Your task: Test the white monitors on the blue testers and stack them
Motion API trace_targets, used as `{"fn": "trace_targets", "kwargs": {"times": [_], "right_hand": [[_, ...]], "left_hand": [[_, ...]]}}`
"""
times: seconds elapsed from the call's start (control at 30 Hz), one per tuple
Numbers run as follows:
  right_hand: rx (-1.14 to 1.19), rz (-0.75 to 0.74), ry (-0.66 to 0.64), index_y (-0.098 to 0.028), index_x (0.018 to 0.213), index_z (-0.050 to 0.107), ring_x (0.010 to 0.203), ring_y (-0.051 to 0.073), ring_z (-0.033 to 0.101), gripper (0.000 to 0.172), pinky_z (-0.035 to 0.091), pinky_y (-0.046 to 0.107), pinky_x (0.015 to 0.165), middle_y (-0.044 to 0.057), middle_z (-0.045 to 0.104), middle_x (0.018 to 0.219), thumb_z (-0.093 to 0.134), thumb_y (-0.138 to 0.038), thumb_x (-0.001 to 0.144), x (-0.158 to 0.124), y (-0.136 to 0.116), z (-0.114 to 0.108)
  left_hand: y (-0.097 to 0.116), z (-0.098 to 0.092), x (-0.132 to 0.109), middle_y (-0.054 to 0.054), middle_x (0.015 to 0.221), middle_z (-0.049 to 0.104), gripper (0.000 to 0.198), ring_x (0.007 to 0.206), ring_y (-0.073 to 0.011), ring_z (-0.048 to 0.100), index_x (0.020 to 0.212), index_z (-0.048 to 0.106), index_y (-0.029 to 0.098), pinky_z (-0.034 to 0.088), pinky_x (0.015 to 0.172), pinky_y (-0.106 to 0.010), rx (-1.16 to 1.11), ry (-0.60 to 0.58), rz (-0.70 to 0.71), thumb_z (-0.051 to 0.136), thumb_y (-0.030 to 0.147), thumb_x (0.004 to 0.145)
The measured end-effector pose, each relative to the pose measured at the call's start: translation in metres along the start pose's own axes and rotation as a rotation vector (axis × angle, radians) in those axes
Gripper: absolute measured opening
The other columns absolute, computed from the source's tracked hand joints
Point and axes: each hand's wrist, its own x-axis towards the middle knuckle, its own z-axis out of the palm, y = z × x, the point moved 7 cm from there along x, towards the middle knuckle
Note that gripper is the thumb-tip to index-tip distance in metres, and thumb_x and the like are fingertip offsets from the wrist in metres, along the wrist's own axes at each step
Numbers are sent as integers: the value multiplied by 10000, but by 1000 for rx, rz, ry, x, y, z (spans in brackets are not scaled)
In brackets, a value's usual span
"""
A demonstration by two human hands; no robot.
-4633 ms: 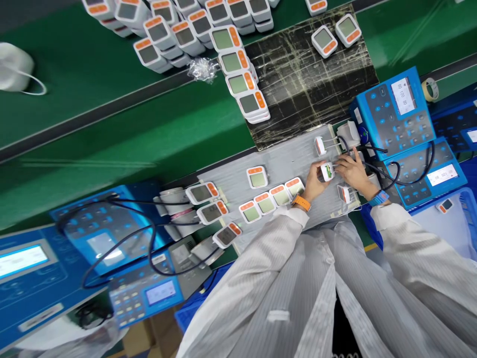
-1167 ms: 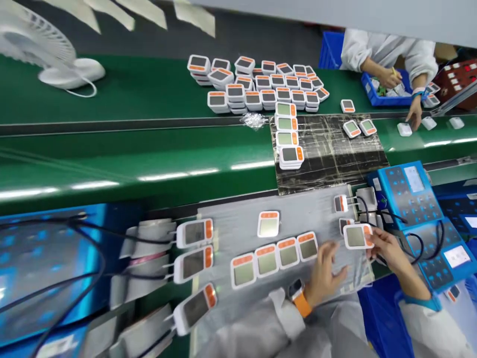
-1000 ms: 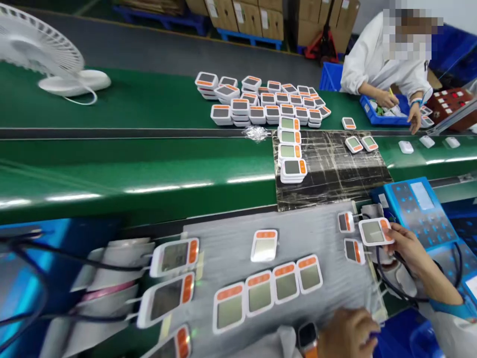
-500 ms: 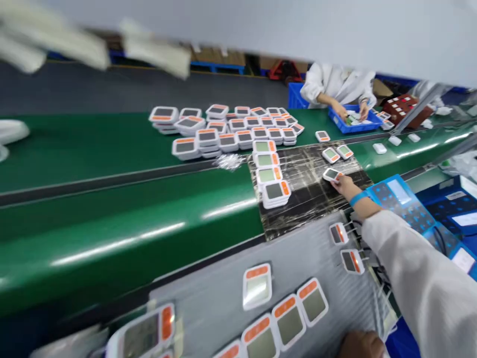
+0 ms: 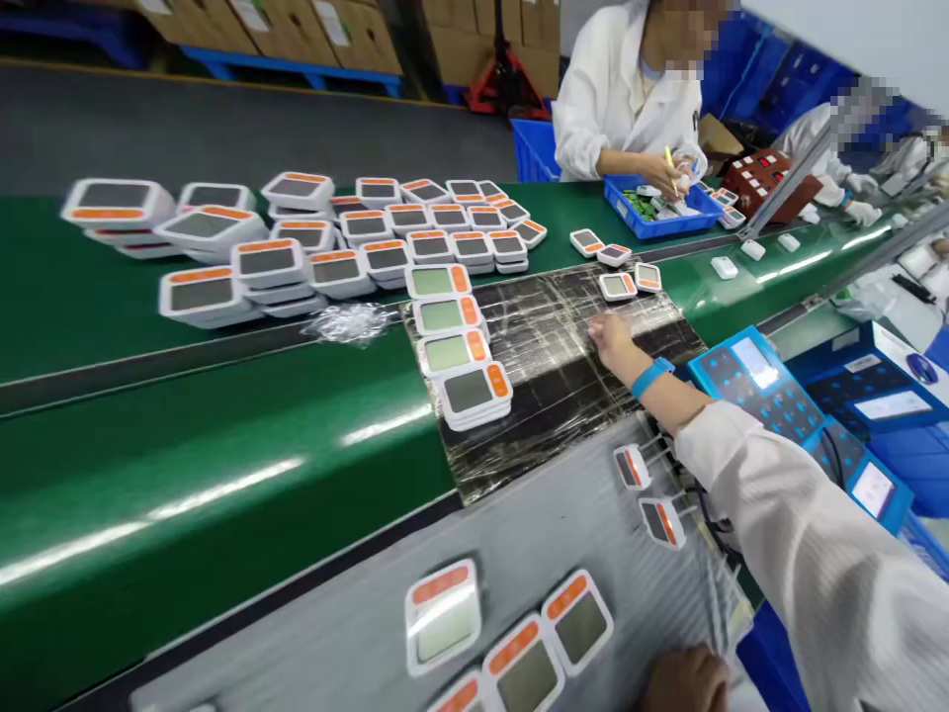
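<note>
My right hand (image 5: pixel 612 338), with a blue wristband, rests at the far part of a black plastic-wrapped mat (image 5: pixel 549 396) and holds nothing. Several white blood pressure monitors (image 5: pixel 618 287) with orange strips stand just beyond my fingers, on the mat's far edge and the green belt. A stack of monitors (image 5: pixel 469 394) sits on the mat's left side. At the bottom edge, my left hand (image 5: pixel 686 682) shows only partly, near a monitor (image 5: pixel 576 621) on a grey ribbed sheet (image 5: pixel 333 633). Its fingers are out of view.
Across the belt, a co-worker (image 5: pixel 630 109) holds a yellow pen over a blue tray (image 5: pixel 662 206). Many monitors (image 5: pixel 333 267) lie on the green conveyor (image 5: pixel 222 475). A blue tester (image 5: pixel 763 396) stands at right, with cuffed monitors (image 5: pixel 632 467) before it.
The view has swung up and left. My right hand no longer holds its monitor, and a further monitor stands in the far group. My left hand has dropped to the bottom edge.
</note>
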Motion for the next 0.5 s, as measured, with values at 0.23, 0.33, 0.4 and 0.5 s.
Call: {"fn": "trace_targets", "kwargs": {"times": [0.23,0.33,0.4,0.5], "right_hand": [[194,368,-53,-228,964,622,878,122,719,217,612,340,984,-51,685,806,702,-74,834,-159,-14,-70],[90,195,-53,-251,1002,694,950,165,737,203,613,352,943,-14,739,945,760,-204,816,-228,-16,-130],[2,183,-81,-258,962,717,889,182,727,170,614,354,873,1,746,941,778,-274,804,-278,8,-149],[-188,269,-217,-238,876,729,821,213,702,75,610,405,860,28,731,840,734,-281,814,-337,64,-128]], "left_hand": [[40,-106,-28,-57,1095,765,160,1059,-257,718,1065,730,301,571,947,-428,-4,23,-253,675,218,940],[10,-163,-65,-139,1237,719,228,1167,-333,651,1178,732,233,515,1024,-511,271,274,-706,691,335,978],[-6,-185,-81,-210,1398,648,572,1284,-398,594,1376,662,177,481,1070,-559,402,340,-857,787,480,908],[-21,-199,-76,-253,1557,538,918,1431,-452,494,1533,534,154,414,1150,-610,449,352,-895,884,563,790]]}}
